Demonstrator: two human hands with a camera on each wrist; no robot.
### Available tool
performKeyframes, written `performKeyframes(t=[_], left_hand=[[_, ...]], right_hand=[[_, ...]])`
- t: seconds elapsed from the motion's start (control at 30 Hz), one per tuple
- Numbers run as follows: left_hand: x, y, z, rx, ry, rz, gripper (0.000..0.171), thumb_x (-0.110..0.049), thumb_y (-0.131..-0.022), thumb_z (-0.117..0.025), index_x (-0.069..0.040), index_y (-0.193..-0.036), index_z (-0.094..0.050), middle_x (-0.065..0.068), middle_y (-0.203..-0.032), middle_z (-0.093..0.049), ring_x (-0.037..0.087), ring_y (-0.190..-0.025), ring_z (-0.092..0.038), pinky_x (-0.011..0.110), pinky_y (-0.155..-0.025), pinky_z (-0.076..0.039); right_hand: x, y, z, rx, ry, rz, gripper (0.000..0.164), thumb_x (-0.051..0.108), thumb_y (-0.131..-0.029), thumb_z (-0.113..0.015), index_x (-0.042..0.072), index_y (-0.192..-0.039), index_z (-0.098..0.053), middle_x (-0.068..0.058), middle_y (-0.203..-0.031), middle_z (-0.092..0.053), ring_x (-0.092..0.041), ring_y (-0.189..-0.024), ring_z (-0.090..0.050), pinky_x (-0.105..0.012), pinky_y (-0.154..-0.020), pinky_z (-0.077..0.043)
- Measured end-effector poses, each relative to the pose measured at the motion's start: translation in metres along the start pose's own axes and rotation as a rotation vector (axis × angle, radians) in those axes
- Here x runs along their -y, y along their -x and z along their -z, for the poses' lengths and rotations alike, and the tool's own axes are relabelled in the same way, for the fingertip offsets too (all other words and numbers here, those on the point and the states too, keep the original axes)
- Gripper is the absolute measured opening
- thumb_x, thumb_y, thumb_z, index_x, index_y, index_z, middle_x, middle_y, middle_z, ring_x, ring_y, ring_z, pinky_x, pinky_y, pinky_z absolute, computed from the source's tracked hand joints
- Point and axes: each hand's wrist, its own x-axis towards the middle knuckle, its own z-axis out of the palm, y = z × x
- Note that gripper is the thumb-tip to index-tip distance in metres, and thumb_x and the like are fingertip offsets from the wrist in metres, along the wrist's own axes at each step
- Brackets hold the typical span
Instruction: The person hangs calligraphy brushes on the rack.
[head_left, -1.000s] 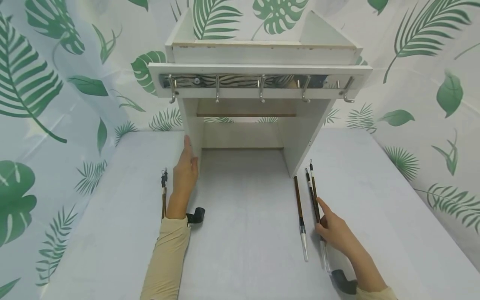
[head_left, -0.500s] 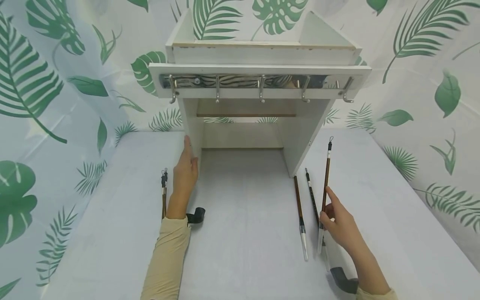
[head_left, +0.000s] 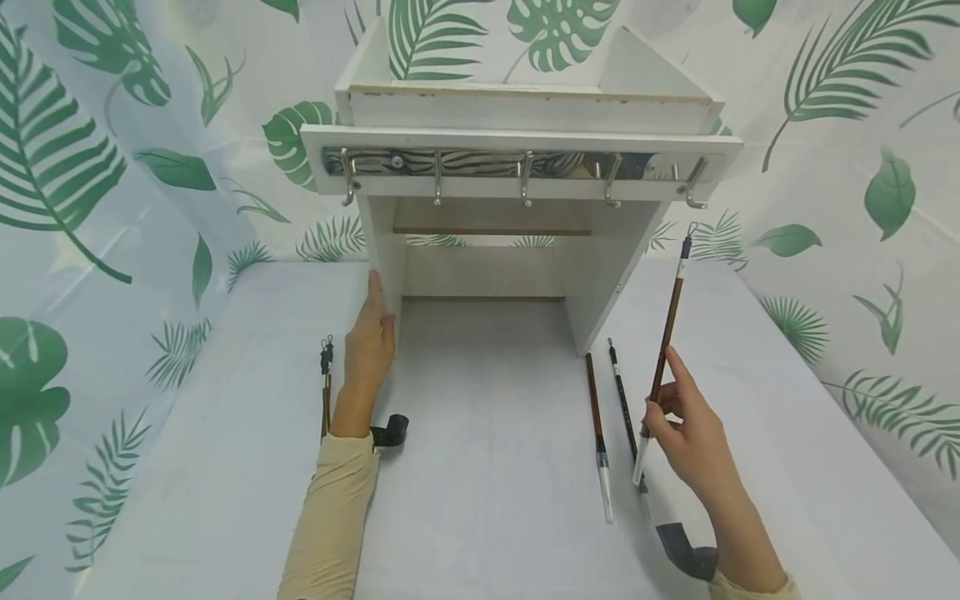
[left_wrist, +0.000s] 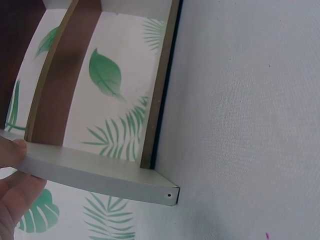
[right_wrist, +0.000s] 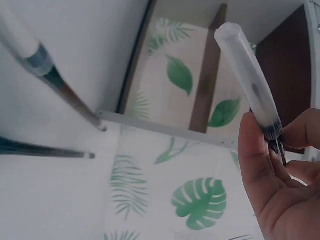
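My left hand (head_left: 369, 346) grips the left side panel (left_wrist: 107, 175) of a white shelf unit (head_left: 525, 111), with thumb and fingers on either face of the board in the left wrist view. My right hand (head_left: 693, 433) pinches a brown-handled calligraphy brush (head_left: 672, 304) near its lower end. The brush is raised and tilted, its hanging loop up and its clear-capped tip (right_wrist: 250, 75) down. Left of that hand, a second brown brush (head_left: 594, 396) and a black-handled brush (head_left: 621, 392) lie on the white table (head_left: 487, 483).
A rail with several metal hooks (head_left: 525, 179) crosses the front of the unit, which has shelves below it. More brushes (head_left: 327, 371) lie beside my left forearm. A black curved piece (head_left: 678, 552) sits at my right wrist, another (head_left: 392, 430) at my left. Leaf-print sheeting hangs behind.
My right hand has lifted the brown brush from beside the black one and tilted it, loop end rising to the right. My left hand stays on the panel.
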Motion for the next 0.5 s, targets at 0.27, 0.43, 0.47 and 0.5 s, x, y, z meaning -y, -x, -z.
performKeyframes(t=[0.27, 0.43, 0.47, 0.5], left_hand=[[0.001, 0.000, 0.000, 0.004, -0.005, 0.004, 0.064, -0.007, -0.093, -0.049, -0.011, -0.147, -0.014, 0.019, -0.137, -0.044, 0.034, -0.104, -0.059, 0.041, -0.084, -0.052], [0.002, 0.000, -0.001, -0.013, 0.001, -0.022, 0.064, -0.005, -0.092, -0.049, -0.009, -0.147, -0.016, 0.019, -0.137, -0.043, 0.033, -0.104, -0.059, 0.040, -0.083, -0.053], [0.002, 0.000, -0.001, -0.017, 0.000, -0.026, 0.064, -0.005, -0.092, -0.049, -0.009, -0.147, -0.016, 0.019, -0.137, -0.043, 0.033, -0.104, -0.059, 0.040, -0.082, -0.053], [0.002, 0.000, -0.001, -0.018, 0.005, -0.026, 0.064, -0.005, -0.092, -0.049, -0.009, -0.147, -0.016, 0.019, -0.138, -0.043, 0.034, -0.105, -0.059, 0.040, -0.083, -0.052]], right_hand=[[0.017, 0.002, 0.006, -0.069, -0.043, 0.040, 0.073, -0.006, -0.083, -0.050, 0.015, -0.146, -0.020, -0.009, -0.087, -0.054, 0.015, -0.078, -0.048, 0.005, -0.071, -0.039], [0.024, 0.005, 0.008, -0.110, -0.067, 0.085, 0.074, -0.010, -0.081, -0.050, 0.013, -0.146, -0.022, -0.010, -0.087, -0.055, 0.017, -0.079, -0.047, 0.006, -0.071, -0.038], [0.025, 0.006, 0.008, -0.117, -0.066, 0.096, 0.074, -0.011, -0.080, -0.050, 0.012, -0.145, -0.023, -0.010, -0.086, -0.055, 0.018, -0.079, -0.047, 0.006, -0.071, -0.038], [0.026, 0.006, 0.008, -0.124, -0.065, 0.106, 0.075, -0.012, -0.080, -0.050, 0.012, -0.145, -0.023, -0.010, -0.086, -0.055, 0.018, -0.080, -0.047, 0.006, -0.071, -0.038]])
